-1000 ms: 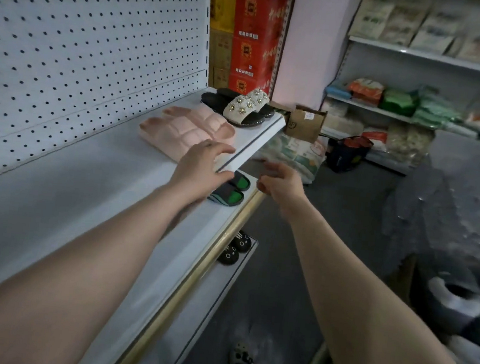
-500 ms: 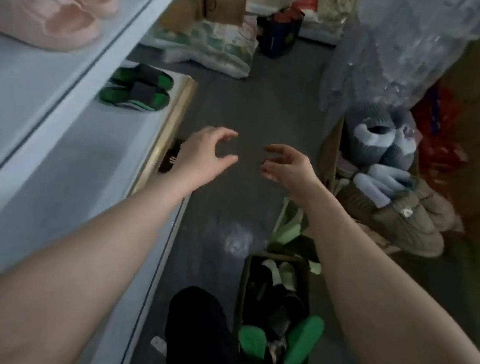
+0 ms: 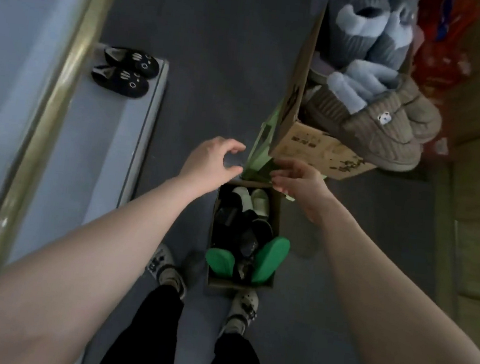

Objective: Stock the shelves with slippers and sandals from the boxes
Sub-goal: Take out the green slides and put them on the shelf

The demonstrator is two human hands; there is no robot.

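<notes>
Hands have dropped since half a second ago — left hand point(image 3: 211, 161) and right hand point(image 3: 298, 179) now hover over the far end of the small box point(image 3: 236, 286), fingers loosely curled, holding nothing. Green slippers point(image 3: 272, 255) stand in its near end; black cat slippers point(image 3: 126, 72) lie left of it.

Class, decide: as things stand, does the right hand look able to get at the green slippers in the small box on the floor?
Probably yes. The right hand hovers empty above the open-topped box, and the green slippers stick up uncovered at its near end.
</notes>
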